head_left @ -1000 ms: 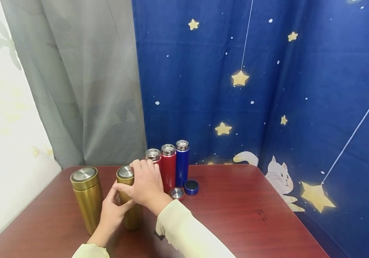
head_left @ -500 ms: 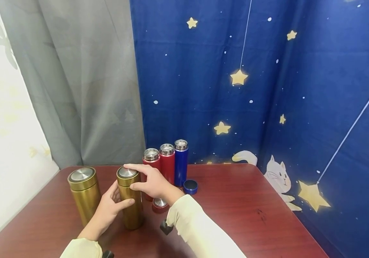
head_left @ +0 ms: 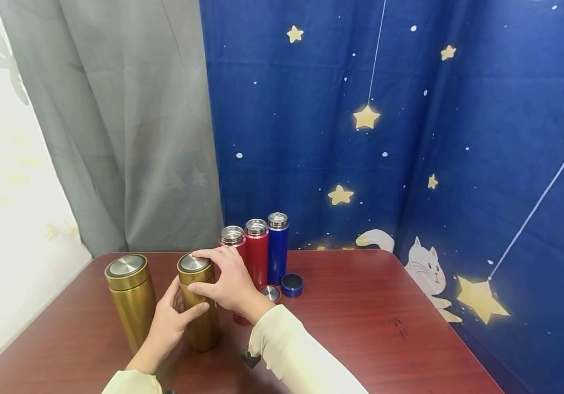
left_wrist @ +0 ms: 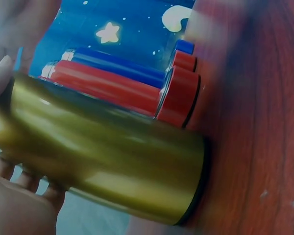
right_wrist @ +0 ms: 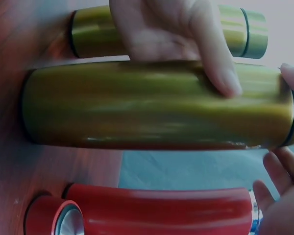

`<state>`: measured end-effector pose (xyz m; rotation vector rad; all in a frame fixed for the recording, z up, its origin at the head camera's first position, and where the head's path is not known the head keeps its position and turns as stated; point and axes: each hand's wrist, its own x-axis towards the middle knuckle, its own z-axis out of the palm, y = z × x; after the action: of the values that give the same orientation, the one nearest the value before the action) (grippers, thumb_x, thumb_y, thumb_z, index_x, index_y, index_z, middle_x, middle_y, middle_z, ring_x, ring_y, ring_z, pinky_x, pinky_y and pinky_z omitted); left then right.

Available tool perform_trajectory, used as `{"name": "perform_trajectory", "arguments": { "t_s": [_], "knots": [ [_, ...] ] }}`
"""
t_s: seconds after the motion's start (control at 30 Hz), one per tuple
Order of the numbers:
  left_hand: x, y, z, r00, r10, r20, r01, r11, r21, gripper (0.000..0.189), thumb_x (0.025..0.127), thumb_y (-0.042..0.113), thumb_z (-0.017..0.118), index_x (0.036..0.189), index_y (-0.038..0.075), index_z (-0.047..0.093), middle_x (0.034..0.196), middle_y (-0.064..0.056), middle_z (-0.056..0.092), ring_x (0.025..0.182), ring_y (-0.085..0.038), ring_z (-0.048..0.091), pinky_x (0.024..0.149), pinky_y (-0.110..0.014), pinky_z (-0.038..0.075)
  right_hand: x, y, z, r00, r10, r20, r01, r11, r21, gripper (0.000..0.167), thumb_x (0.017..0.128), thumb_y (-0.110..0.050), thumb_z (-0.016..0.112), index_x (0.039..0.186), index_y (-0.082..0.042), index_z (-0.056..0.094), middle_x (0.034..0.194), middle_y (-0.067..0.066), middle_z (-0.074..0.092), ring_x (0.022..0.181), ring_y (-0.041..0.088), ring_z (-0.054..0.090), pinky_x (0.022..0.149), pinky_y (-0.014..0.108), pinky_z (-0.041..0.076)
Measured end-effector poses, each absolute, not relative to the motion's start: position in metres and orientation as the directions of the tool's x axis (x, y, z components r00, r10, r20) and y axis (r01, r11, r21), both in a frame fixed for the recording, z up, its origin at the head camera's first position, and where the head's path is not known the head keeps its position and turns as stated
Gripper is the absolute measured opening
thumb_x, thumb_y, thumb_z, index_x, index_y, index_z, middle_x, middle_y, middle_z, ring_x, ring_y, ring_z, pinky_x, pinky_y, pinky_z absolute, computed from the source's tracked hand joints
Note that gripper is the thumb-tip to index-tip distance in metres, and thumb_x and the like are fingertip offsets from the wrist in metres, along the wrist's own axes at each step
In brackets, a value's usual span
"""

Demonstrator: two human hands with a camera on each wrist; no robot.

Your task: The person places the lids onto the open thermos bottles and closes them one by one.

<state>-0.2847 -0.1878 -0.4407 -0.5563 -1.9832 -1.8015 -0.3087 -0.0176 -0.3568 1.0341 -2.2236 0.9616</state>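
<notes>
Visibly lidded, the gripped gold bottle [right_wrist: 152, 112] hides its inside.

My bare left hand [head_left: 169, 322] angles up and forward from a pale cream cloth left sleeve [head_left: 133, 383], the wrist bare beyond the cuff; its thumb [head_left: 193, 313] slants up to the right, spread apart from the fingers [left_wrist: 54, 196], which curve round the opposite side in a grip; my bare right hand [head_left: 231, 280] sits higher, its forearm slanting in from the lower right inside a pale cream cloth right sleeve [head_left: 306, 353]; that thumb points left, beneath bent, gripping fingers; the two thumbs lie near each other, untouching.
</notes>
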Motion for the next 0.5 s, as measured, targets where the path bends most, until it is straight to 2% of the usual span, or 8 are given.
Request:
{"name": "perform_trajectory", "arguments": {
  "t_s": [0.17, 0.27, 0.37, 0.5],
  "knots": [
    [-0.284, -0.182, -0.442, -0.824, -0.022, 0.566, 0.563, 0.082, 0.822, 0.084, 0.081, -0.009, 0.072, 0.151, 0.013, 0.033, 0.142, 0.001, 0.049, 0.127, -0.006, 0.047, 0.099, -0.015, 0.038, -0.306, -0.026, -0.362, -0.569, -0.341, 0.748, -0.773, 0.531, -0.346, 0.055, 0.073, -0.046, 0.082, 0.12, -0.024, 0.063, 0.109, -0.006, 0.061, 0.106, 0.01, 0.048, 0.092, 0.023, 0.039],
    [-0.283, -0.179, -0.442, -0.823, -0.061, 0.565, 0.559, 0.091, 0.824, 0.087, 0.08, -0.009, 0.073, 0.152, 0.013, 0.03, 0.144, 0.003, 0.046, 0.131, -0.003, 0.041, 0.102, -0.013, 0.033, -0.305, -0.032, -0.365, -0.566, -0.281, 0.775, -0.737, 0.594, -0.323, 0.056, 0.071, -0.051, 0.082, 0.116, -0.025, 0.063, 0.105, -0.006, 0.059, 0.102, 0.009, 0.048, 0.088, 0.022, 0.04],
    [-0.282, -0.176, -0.443, -0.824, -0.104, 0.558, 0.547, 0.115, 0.829, 0.088, 0.079, -0.01, 0.074, 0.153, 0.009, 0.029, 0.141, 0.008, 0.046, 0.129, 0.001, 0.041, 0.101, -0.011, 0.032, -0.302, -0.036, -0.366, -0.562, -0.246, 0.79, -0.701, 0.648, -0.298, 0.057, 0.07, -0.056, 0.08, 0.115, -0.025, 0.061, 0.103, -0.005, 0.057, 0.1, 0.009, 0.048, 0.083, 0.021, 0.04],
    [-0.281, -0.174, -0.444, -0.828, -0.119, 0.549, 0.537, 0.116, 0.835, 0.088, 0.078, -0.009, 0.075, 0.152, 0.009, 0.03, 0.138, 0.01, 0.047, 0.127, 0.002, 0.043, 0.1, -0.01, 0.034, -0.3, -0.034, -0.364, -0.599, -0.289, 0.747, -0.732, 0.576, -0.365, 0.056, 0.075, -0.05, 0.079, 0.118, -0.021, 0.057, 0.11, -0.003, 0.055, 0.106, 0.011, 0.047, 0.086, 0.022, 0.04]
  ]
}}
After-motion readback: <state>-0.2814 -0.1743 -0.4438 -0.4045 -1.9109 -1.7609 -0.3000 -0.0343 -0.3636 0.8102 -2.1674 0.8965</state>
